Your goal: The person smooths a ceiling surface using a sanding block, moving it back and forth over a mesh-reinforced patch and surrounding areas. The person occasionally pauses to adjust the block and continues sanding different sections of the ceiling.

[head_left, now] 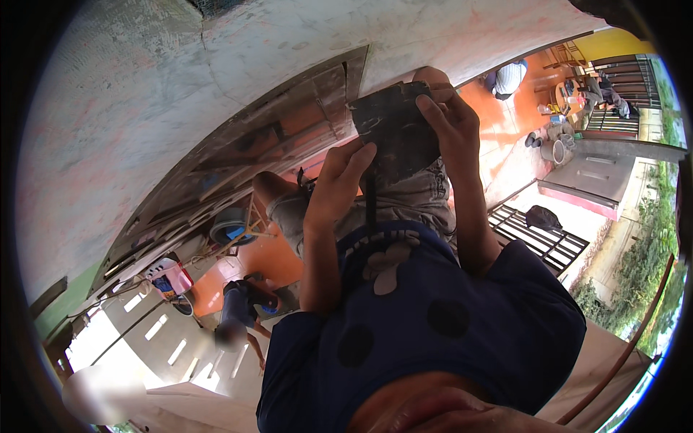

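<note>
a dark slab [395, 133] is being held up between the two hands, its flat, scuffed face being turned toward the wearer. its near left edge is being pinched by the left hand [336, 177], the thumb being laid along the face. its right side is being gripped by the right hand [458, 130], the thumb being pressed on the face. both hands are being held narrow, closed on the slab. below the hands, grey shorts [413, 203] are being partly hidden by the slab; nearer the body, a blue shirt [433, 325] is being worn. beyond the hands, much is being filled by a pale wall [253, 50]. left of the left hand, a basin [225, 218] and a person [242, 303] are being seen. right of the right hand, a bucket [554, 151] and a black bag [543, 218] are being seen.
</note>
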`<state>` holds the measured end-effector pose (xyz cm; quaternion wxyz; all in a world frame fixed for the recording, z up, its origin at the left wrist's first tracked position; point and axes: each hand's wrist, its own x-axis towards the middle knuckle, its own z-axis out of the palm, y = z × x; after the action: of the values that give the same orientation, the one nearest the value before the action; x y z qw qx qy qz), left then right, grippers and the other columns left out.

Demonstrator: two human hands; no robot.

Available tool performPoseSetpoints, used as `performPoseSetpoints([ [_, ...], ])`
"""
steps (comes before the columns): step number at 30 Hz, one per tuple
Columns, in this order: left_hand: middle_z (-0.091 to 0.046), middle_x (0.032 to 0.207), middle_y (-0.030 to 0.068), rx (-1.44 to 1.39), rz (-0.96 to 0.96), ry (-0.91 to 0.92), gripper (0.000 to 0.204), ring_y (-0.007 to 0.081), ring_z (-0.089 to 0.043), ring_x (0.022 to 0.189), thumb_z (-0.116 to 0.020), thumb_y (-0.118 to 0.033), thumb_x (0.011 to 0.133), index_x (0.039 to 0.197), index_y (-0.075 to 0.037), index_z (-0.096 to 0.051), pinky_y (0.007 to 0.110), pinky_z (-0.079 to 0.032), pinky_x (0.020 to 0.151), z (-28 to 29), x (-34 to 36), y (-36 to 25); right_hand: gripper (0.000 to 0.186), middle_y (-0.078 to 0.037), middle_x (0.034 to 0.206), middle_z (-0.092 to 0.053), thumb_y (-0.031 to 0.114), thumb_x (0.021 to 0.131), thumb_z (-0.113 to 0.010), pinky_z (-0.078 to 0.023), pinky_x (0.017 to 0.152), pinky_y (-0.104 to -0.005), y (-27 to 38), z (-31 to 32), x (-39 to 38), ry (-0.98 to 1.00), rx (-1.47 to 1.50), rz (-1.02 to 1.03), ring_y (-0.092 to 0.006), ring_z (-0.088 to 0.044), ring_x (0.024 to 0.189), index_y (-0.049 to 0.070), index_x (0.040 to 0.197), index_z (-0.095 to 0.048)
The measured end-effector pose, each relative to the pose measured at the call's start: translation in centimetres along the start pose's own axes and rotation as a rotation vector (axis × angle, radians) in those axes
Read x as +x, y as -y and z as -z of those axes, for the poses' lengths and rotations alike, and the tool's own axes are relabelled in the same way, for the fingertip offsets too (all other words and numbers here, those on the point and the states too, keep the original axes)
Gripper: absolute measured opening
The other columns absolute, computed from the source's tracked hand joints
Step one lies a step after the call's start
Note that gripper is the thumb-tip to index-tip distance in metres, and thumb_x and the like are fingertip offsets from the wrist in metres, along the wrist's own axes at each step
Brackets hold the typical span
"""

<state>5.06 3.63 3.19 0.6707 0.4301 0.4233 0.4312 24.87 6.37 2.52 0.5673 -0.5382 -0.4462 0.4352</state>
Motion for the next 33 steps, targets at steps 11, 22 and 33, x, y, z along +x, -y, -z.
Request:
performPoseSetpoints([
  [11, -0.041, 0.06, -0.0045, 0.305, -0.087, -0.035, 0.051, 0.0044, -0.035, 0.06, -0.047, -0.032, 0.111, 0.071, 0.0, -0.05, 0.031, -0.03, 0.054, 0.7, 0.7, 2.2, 0.028, -0.007, 0.123, -0.064, 0.021, 0.1, -0.068, -0.048, 0.086, -0.0283, 1.0, 0.3, 0.0, 0.189, -0.014, -0.053, -0.0153, -0.061, 0.107, -0.006, 0.097, -0.074],
  [22, -0.071, 0.089, 0.0028, -0.12, 0.185, -0.302, 0.045, 0.0068, -0.064, 0.081, -0.05, -0.035, 0.109, 0.108, 0.004, -0.071, 0.023, -0.052, 0.074, 0.1, 0.2, -0.4, 0.026, -0.012, 0.131, -0.061, 0.011, 0.096, -0.066, -0.048, 0.094, -0.0299, 1.5, 0.4, -0.1, 0.424, 0.054, 0.026, -0.0198, -0.06, 0.116, -0.004, 0.116, -0.071],
  [33, -0.065, 0.124, 0.0128, 0.451, -0.583, -0.508, 0.048, 0.0184, -0.059, 0.123, -0.077, -0.012, 0.09, 0.133, 0.001, -0.059, 0.032, -0.049, 0.099, 0.4, 1.3, 0.4, 0.025, -0.007, 0.092, -0.072, 0.018, 0.094, -0.073, -0.05, 0.075, -0.0333, 1.3, -1.0, -0.4, 0.381, -0.408, -0.089, -0.0199, -0.067, 0.087, 0.003, 0.114, -0.075],
])
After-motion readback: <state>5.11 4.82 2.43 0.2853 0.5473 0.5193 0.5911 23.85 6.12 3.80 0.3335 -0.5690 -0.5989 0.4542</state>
